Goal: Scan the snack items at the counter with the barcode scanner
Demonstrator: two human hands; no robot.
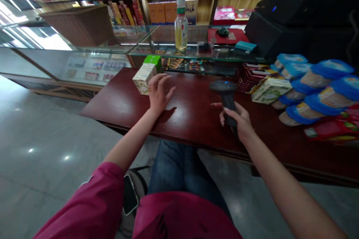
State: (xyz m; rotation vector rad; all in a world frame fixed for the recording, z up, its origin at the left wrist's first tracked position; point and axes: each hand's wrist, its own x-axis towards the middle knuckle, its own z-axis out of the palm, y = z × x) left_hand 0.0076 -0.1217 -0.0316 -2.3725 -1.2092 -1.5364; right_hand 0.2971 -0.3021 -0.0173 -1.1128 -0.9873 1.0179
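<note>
My left hand (pixel 159 91) hovers over the dark red counter (pixel 190 115) with fingers spread, just right of a white and green box (pixel 147 74) and not gripping it. My right hand (pixel 238 121) is wrapped round the handle of a black barcode scanner (pixel 226 95), whose head points left over the counter. A second, similar white box (pixel 270 89) lies to the right of the scanner.
Blue-lidded packets (pixel 316 89) and red packets (pixel 333 129) are piled at the right. A stack of dark red boxes (pixel 249 76) sits behind. A bottle (pixel 181 24) stands on the glass showcase (pixel 134 41). A black machine (pixel 283 26) is at the back right.
</note>
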